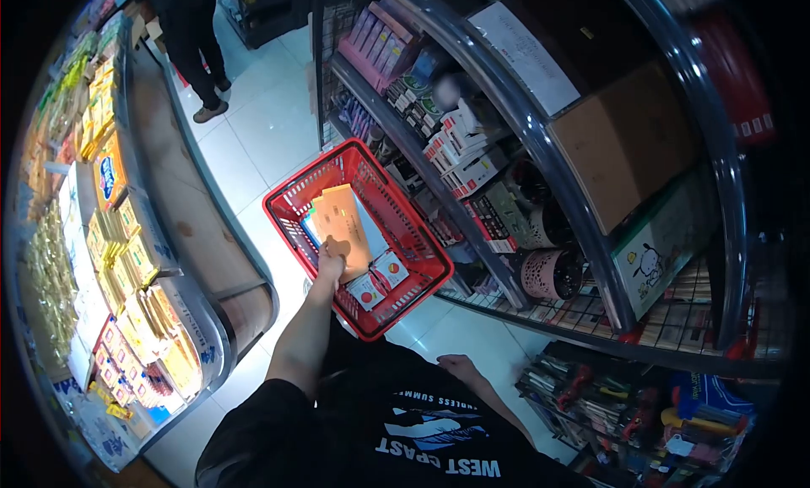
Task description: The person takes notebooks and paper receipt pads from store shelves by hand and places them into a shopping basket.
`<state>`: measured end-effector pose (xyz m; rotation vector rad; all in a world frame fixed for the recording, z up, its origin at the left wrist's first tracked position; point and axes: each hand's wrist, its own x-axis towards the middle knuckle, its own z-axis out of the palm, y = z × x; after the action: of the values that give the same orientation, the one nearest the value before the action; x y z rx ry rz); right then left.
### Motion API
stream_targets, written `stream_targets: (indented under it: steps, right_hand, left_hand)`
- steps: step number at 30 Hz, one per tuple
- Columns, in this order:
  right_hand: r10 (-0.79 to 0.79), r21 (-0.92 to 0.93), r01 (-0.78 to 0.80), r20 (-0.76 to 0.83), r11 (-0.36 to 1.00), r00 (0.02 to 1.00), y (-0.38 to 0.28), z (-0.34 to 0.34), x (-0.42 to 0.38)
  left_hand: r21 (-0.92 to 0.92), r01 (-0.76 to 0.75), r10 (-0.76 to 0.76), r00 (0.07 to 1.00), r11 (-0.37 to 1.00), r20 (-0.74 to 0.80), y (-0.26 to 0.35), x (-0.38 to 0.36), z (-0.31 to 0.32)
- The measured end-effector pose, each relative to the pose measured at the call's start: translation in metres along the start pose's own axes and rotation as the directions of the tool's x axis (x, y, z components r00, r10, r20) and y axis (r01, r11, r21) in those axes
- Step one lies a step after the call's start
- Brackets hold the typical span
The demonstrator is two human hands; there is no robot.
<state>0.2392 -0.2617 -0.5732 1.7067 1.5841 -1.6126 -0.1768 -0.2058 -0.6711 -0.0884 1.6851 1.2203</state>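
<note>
My left hand (332, 264) reaches into a red plastic basket (277, 203), its fingers closed on the lower left edge of a brown envelope-like item (344, 226). Beneath and beside that item are a pale sheet (371, 232) and white packs with red round prints (389, 270). Near the right side of my black shirt, my right hand (460, 367) hangs apart from the basket, fingers loosely spread and nothing visible in them.
On the left, a brightly lit shelf (202, 319) bears many yellow packets. Racks with boxes and pierced pots (548, 275) rise on the right, above hanging goods (591, 395). A person in dark clothes (190, 32) stands on the tiled floor (232, 163) farther up the aisle.
</note>
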Motion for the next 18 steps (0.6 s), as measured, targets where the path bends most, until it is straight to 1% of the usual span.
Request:
stream_targets:
  steps: [2,3,4,5,6,8,9,10,12,14,16,17,18]
  right_hand:
    - [-0.096,-0.021,0.095,-0.015,0.995,0.995,-0.007,0.002,0.005]
    - [-0.103,-0.004,0.103,-0.016,0.995,0.995,-0.010,0.003,0.007]
    - [-0.074,0.026,0.074,-0.011,0.997,0.997,-0.013,0.003,0.010]
    - [-0.045,0.054,0.045,-0.005,0.998,0.999,-0.015,0.002,0.011]
    - [-0.053,0.071,0.053,-0.004,0.996,0.999,-0.013,0.003,0.015]
    - [-0.023,0.140,0.018,0.035,0.990,0.999,-0.008,0.004,0.023]
    - [-0.008,0.133,0.002,0.045,0.991,0.999,-0.007,0.004,0.026]
    - [-0.020,0.142,0.013,0.051,0.990,0.999,-0.007,0.003,0.029]
    - [-0.035,0.167,0.022,0.074,0.986,0.997,-0.007,0.003,0.034]
    - [-0.057,0.177,0.041,0.088,0.983,0.994,-0.009,0.003,0.039]
    - [-0.080,0.186,0.059,0.105,0.981,0.991,-0.013,0.004,0.045]
    - [-0.109,0.176,0.085,0.128,0.981,0.986,-0.016,0.004,0.049]
    - [-0.136,0.166,0.110,0.152,0.980,0.979,-0.018,0.005,0.052]
  left_hand:
    - [0.068,-0.088,0.088,0.996,0.994,0.002,0.007,-0.025,0.005]
    - [0.078,-0.094,0.091,0.995,0.993,0.036,0.004,-0.034,0.004]
    - [0.095,-0.103,0.100,0.994,0.990,0.037,0.000,-0.042,0.002]
    - [0.055,-0.119,0.113,0.988,0.991,0.107,-0.008,-0.046,0.000]
    - [0.013,-0.130,0.126,0.977,0.991,0.174,-0.010,-0.056,-0.001]
    - [0.040,-0.123,0.113,0.973,0.992,0.202,-0.009,-0.086,-0.004]
    - [0.050,-0.109,0.095,0.969,0.993,0.228,-0.009,-0.099,-0.005]
    - [0.060,-0.119,0.103,0.970,0.991,0.222,-0.012,-0.106,-0.008]
    - [0.124,-0.235,0.183,0.926,0.964,0.331,-0.020,-0.119,-0.014]
    - [0.153,-0.260,0.201,0.926,0.953,0.321,-0.030,-0.125,-0.020]
    - [0.256,-0.332,0.235,0.909,0.908,0.343,-0.045,-0.124,-0.028]
    - [0.291,-0.394,0.289,0.893,0.872,0.346,-0.046,-0.129,-0.029]
    - [0.303,-0.394,0.290,0.897,0.868,0.335,-0.047,-0.133,-0.029]
